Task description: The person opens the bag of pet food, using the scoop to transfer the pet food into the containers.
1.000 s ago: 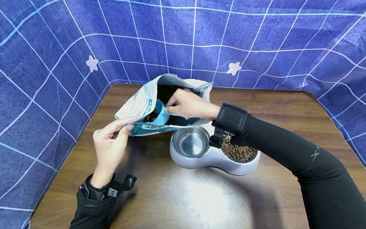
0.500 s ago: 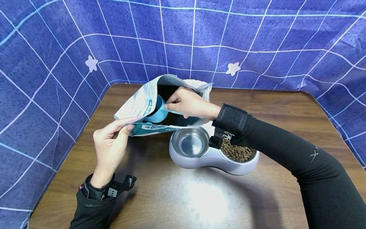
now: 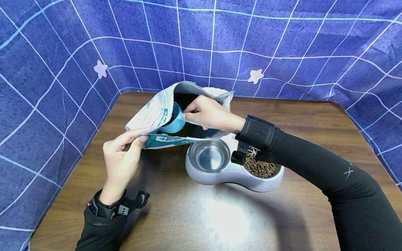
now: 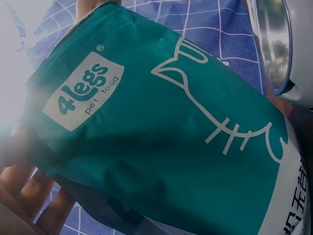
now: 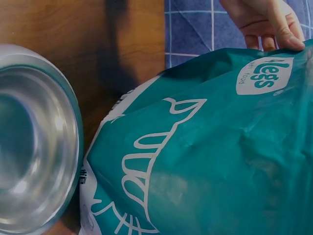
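Observation:
A teal and white pet food bag [image 3: 154,111] stands at the back of the table, its mouth wide. My left hand [image 3: 120,157] pinches the bag's near left corner between thumb and fingers. Inside the mouth, my right hand [image 3: 208,113] grips a light blue scoop [image 3: 178,122] by its handle. The scoop is tilted over dark contents, and its inside looks dark. Both wrist views show mostly the bag's teal front [image 4: 161,112] with a "4legs" label [image 5: 264,76]. The scoop is hidden there behind the bag.
In front of the bag sits a grey double bowl stand [image 3: 202,176]. Its left metal bowl [image 3: 211,156] shows bare steel, and the right one holds brown kibble [image 3: 262,167], partly covered by the right wrist strap. A blue gridded cloth [image 3: 188,31] rises behind the wooden table [image 3: 176,216].
The scoop in my right hand has tipped, and the kibble seen in it a second ago no longer shows. The left hand and the bag have hardly moved.

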`<state>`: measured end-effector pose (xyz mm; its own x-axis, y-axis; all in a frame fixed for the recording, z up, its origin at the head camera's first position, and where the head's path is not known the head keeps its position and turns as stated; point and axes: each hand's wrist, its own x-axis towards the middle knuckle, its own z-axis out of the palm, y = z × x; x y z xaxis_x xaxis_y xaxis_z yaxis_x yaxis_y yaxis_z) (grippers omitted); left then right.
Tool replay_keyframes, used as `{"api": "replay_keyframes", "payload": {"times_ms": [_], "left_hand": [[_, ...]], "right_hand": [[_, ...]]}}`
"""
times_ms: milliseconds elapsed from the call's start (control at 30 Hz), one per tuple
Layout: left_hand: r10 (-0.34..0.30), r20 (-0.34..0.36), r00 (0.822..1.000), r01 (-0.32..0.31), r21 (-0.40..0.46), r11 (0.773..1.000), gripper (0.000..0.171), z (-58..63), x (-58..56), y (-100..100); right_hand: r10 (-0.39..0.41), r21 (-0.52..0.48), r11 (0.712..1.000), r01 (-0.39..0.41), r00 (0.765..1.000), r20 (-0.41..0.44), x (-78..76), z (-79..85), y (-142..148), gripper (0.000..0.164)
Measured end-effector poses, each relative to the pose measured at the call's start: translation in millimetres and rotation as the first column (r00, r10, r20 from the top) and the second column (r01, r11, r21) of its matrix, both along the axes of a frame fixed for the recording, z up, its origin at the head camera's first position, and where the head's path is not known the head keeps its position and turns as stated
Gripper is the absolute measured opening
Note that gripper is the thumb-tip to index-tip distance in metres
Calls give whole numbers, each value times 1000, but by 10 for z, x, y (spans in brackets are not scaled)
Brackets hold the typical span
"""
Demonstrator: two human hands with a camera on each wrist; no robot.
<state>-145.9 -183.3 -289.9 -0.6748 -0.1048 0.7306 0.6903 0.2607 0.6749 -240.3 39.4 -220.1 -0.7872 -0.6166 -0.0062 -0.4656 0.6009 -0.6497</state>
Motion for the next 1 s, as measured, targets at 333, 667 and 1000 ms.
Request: {"api": "replay_keyframes", "payload": {"times_ms": [333,667,1000], "left_hand": [[17,9,1000,-17,-7,1000,12,-6,11,0],[14,10,1000,-14,-17,1000,16,-35,8,-13],[45,9,999,-44,-14,999,13,-22,5,-20]], "right_hand": [[-14,-14,1000,14,1000,-1,35,6,27,23],[-25,-18,1000,25,1000,-12,62,-15,45,22],[-9,-43,999,8,1000,-30,119,30,95,22]]}}
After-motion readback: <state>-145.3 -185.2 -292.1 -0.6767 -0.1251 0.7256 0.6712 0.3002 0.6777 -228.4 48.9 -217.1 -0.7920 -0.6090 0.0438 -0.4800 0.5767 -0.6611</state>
